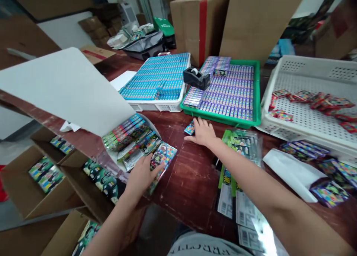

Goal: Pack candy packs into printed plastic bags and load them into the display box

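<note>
My left hand (143,174) is at the front of an open display box (135,137) on the left side of the table. Its thumb lies against the colourful printed panel (164,154) and its fingers curl over the edge. Inside the box are rows of small packs, partly hidden by the hand; its large white lid (67,88) stands raised to the left. My right hand (205,132) rests low over the tabletop, thumb apart from the fingers. A small blue pack (189,128) shows beside its index finger, partly covered.
Behind are a white tray (136,106) of blue packs and a green tray (257,92) of purple packs, with a black tape dispenser (196,78). A white basket (312,75) holds red packets. Flat plastic sleeves (242,211) lie under my right arm. Cardboard cartons (47,196) stand lower left.
</note>
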{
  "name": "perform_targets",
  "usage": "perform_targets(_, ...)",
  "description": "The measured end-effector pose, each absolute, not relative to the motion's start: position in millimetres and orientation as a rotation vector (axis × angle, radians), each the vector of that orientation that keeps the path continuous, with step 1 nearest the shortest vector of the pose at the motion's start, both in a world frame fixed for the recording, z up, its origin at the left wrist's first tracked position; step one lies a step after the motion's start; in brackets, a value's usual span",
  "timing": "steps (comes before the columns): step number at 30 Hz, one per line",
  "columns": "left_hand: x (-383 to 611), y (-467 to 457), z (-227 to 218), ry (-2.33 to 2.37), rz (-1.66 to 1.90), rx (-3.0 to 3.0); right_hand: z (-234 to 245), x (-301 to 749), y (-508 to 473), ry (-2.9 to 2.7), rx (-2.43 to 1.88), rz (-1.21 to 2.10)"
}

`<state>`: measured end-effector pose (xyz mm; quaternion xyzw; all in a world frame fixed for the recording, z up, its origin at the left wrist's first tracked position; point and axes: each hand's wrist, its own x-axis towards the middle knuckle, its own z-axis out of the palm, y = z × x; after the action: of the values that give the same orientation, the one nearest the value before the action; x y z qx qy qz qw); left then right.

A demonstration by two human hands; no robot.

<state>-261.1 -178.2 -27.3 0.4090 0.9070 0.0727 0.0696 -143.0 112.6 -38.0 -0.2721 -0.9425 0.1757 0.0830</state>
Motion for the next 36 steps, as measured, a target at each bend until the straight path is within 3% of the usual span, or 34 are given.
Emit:
perform_targets(5,-236.5,-157.8,-24.0,2.863,0.563,1.525,-51.1,-144.7,113.2,-2.813,-0.863,0.516)
perform_targets(8,-198.1,-123.9,-24.1,2.643,0.788,1.647,-47.0,-121.4,114.1,-2.856,-0.831,0.52)
perform_targets(12,-150.2,-99.4,-24.0,2.278,0.804,1.769,-28.6,-41.8,122.6,-2.889,-0.771,0.414)
perform_targets(15,-157.7,-114.0,-28.7,2.481,0.634,1.738,-32.1,38.3,134.7,-3.04,-0.729,0.372)
perform_targets(18,-192.0,-145.6,-33.4,2.822,0.237,1.53,-55.5,84.7,143.5,-3.162,-0.676,0.361)
perform_targets(21,-215.9,-167.8,-30.4,2.838,-0.041,1.475,-63.9,85.1,135.1,-3.18,-0.694,0.347)
perform_targets(26,-223.0,-172.0,-4.0,2.877,-0.18,1.262,-37.2,56.3,119.1,-3.186,-0.755,0.414)
perform_targets(31,-233.3,-163.7,6.6,2.784,0.047,1.177,-24.8,46.2,116.3,-3.194,-0.955,0.472)
perform_targets(34,-195.0,-140.7,0.7,2.829,0.444,1.484,-27.2,42.2,113.3,-3.161,-1.002,0.492)
perform_targets(36,-147.3,-116.7,-6.4,2.604,0.726,1.544,-29.8,40.7,111.0,-3.14,-0.993,0.488)
